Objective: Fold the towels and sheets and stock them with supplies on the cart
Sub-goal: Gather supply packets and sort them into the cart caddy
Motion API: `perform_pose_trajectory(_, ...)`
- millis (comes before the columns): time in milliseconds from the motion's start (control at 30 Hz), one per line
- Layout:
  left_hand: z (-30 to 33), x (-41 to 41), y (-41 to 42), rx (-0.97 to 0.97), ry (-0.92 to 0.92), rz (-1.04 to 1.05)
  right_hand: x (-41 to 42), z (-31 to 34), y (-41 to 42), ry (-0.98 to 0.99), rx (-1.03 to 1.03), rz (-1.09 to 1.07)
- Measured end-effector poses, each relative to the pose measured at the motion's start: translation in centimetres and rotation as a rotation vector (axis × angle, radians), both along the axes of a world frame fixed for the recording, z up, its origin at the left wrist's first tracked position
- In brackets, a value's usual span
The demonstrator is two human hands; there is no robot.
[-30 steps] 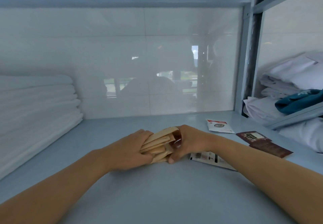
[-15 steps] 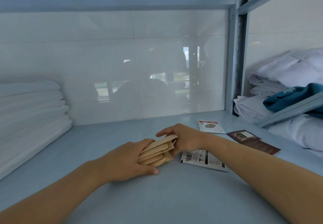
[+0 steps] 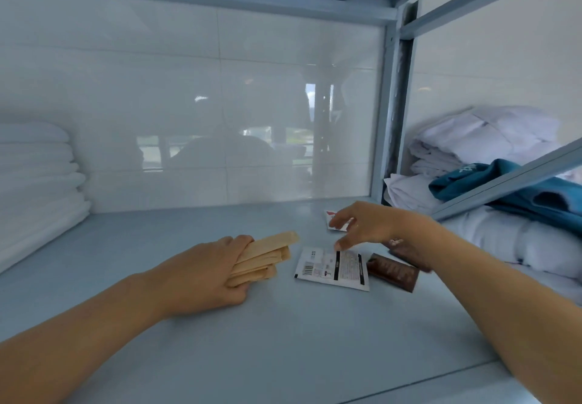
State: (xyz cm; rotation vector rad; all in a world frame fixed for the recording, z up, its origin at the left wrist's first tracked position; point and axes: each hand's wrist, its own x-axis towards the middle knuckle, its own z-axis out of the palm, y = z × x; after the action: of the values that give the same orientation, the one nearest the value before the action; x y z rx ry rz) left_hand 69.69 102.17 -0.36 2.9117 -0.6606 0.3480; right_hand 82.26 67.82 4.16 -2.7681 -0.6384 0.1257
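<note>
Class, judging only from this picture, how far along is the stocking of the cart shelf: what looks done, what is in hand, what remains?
Done: folded white towels sit stacked at the shelf's left. In hand: the left hand holds a bundle of tan packets against the shelf; the right hand, holding nothing, hovers over the loose sachets. Left: a white sachet, brown sachets and a red-and-white one lie ungathered.

Left arm: mine, reaching forward from the lower left, forearm low.
Left hand (image 3: 201, 274): knuckles up, my fingers curled round a stack of tan packets (image 3: 264, 254).
Right arm: stretched in from the lower right.
Right hand (image 3: 362, 224): raised, holding nothing, fingers loosely spread, thumb pointing down.
</note>
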Motion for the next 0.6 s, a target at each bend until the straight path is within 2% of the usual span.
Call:
perform_pose_trajectory(167, 0.1, -0.7, -1.3, -0.016, 0.011, -0.063, -1.1, -1.4, -5.8, 0.0, -0.061, -0.137)
perform_pose_trajectory(433, 0.8, -1.4, -6.2, -0.027, 0.008, -0.114, -3.1, -1.8, -9.8, 0.231, -0.097, -0.179)
perform_pose_trajectory(600, 1.7, -1.2, -10.1, 0.015, 0.026, -0.117, -4.2, -2.6, -8.5, 0.138, -0.075, -0.15)
